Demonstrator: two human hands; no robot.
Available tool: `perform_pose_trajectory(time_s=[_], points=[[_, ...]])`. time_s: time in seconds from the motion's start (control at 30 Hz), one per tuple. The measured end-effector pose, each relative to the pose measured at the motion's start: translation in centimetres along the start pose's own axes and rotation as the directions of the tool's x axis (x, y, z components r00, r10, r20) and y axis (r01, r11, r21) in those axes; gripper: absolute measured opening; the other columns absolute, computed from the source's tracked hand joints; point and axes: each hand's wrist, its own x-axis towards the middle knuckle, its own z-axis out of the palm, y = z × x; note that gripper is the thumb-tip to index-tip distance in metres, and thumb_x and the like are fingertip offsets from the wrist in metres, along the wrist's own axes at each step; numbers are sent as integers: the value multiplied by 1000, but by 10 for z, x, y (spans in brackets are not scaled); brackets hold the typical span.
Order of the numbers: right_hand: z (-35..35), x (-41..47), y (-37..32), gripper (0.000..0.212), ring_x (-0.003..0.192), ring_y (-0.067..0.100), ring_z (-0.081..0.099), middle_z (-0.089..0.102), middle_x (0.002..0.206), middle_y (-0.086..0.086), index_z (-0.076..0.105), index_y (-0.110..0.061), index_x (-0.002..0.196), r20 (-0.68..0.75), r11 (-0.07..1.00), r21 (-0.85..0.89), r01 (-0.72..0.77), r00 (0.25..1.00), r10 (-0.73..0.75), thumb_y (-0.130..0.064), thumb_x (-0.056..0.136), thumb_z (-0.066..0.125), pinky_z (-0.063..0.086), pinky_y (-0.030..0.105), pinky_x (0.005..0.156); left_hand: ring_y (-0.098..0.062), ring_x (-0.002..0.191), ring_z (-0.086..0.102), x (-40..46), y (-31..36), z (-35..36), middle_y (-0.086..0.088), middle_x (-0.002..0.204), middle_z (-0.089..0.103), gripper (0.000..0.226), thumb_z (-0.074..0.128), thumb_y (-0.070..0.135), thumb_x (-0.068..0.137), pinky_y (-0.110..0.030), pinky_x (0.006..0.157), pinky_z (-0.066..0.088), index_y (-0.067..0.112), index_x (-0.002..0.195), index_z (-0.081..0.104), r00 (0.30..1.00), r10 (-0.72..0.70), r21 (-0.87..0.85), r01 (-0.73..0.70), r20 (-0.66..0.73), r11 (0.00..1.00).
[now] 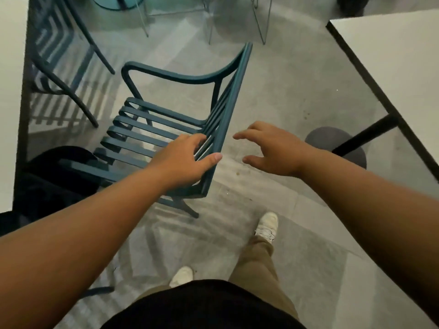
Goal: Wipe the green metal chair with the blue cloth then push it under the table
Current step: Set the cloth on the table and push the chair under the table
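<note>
At chair point(152, 136) back: left hand point(187, 160) grips top rail; right hand point(273, 150) hovers, fingers spread, empty.
No cloth visible; likely push step, toward left surface point(11, 91).

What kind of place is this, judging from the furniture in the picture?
Probably a café or canteen seating area. There are several white tables, a green metal chair with a matching chair tucked under another table, and a smooth grey floor with a round table base.
</note>
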Motion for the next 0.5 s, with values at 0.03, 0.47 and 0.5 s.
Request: perform_pose_trajectory(time_s=[0.03, 0.47, 0.5], points=[[-8, 15, 16, 56, 120, 20, 51, 52, 138, -1, 47, -35, 146, 3, 1000, -16, 26, 1000, -25, -38, 94, 69, 47, 33, 100, -25, 126, 55, 16, 8, 2, -1, 147, 50, 95, 36, 93, 75, -55, 96, 54, 35, 150, 36, 1000, -31, -4, 31, -6, 1000], [-83, 196, 143, 69, 123, 26, 49, 56, 135, 3, 51, -31, 142, 172, 760, -299, 577, 816, -552, -43, 81, 81, 42, 43, 102, -28, 104, 63, 135, 68, 44, -2, 120, 64, 68, 59, 73, 86, -46, 89, 55, 31, 139, 50, 750, -661, -228, 649, 29, 726], [-83, 209, 145, 70, 122, 25, 49, 57, 133, 2, 51, -32, 142, 203, 721, -315, 617, 786, -584, -46, 80, 81, 42, 45, 102, -27, 101, 63, 136, 67, 46, -1, 116, 65, 65, 57, 74, 87, -42, 86, 54, 33, 137, 53, 730, -682, -227, 671, 39, 706]])
